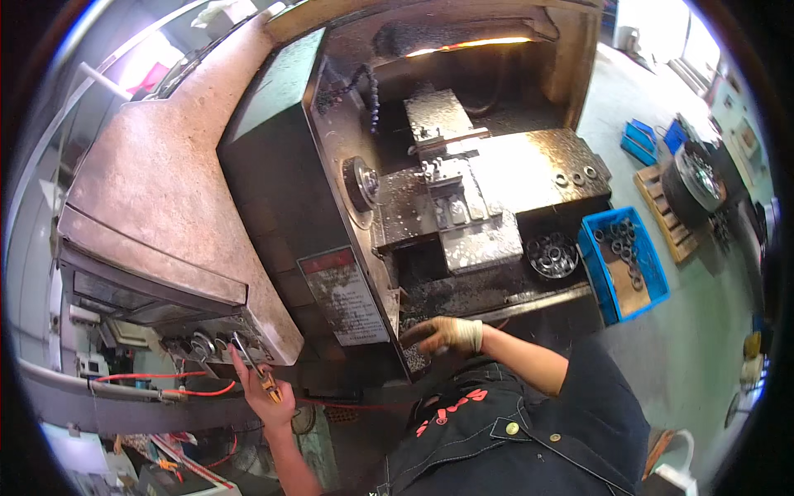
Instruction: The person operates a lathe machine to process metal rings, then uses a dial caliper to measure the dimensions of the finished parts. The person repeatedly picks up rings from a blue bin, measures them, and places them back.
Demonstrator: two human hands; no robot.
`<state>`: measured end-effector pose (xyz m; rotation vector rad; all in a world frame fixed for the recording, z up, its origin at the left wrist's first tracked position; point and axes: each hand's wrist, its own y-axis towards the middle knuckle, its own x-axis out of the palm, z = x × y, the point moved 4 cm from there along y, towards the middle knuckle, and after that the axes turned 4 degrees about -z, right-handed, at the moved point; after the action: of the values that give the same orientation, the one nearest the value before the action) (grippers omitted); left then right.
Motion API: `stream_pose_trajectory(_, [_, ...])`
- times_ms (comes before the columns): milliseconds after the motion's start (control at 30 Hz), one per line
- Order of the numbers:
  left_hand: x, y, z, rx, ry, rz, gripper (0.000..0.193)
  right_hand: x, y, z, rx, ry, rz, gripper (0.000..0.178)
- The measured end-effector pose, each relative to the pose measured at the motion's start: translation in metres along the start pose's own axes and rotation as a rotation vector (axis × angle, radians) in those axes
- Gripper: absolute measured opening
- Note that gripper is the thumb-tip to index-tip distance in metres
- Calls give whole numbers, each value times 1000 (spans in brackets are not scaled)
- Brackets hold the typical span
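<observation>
My bare left hand (266, 398) is closed around a slim tool (270, 385) with a silver shank and a yellow-and-black body; its exact kind is unclear. A finger of that hand reaches to the knobs of the control panel (203, 345) on the machine's left housing. My right hand (451, 334), in a pale work glove with dirty fingers, is stretched out beside the edge of the dark sliding door (331, 223). Its fingers look apart and hold nothing visible. Inside the lathe, the chuck (361, 183) faces the tool slide (451, 186).
Three metal rings (576, 178) lie on the bed cover. A round dish (553, 255) of rings sits at the front, beside a blue bin (624, 263) with more rings. Farther right stand a wooden pallet (662, 217) with a drum and small blue crates (639, 142).
</observation>
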<state>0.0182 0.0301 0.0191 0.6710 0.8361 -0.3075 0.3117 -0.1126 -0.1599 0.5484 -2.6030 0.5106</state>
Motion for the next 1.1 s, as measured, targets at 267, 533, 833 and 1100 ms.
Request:
stream_pose_trajectory(267, [-7, 7, 33, 142, -85, 9, 17, 81, -2, 44, -235, 177, 267, 53])
stream_pose_trajectory(533, [-9, 8, 36, 177, 76, -47, 36, 79, 2, 40, -193, 19, 313, 43])
stream_pose_trajectory(833, [87, -144, 104, 77, -858, -260, 47, 76, -87, 40, -312, 171, 431, 54])
stream_pose_trajectory(1100, [190, -233, 217, 430, -638, -715, 23, 15, -231, 121, -930, 912, 339, 33])
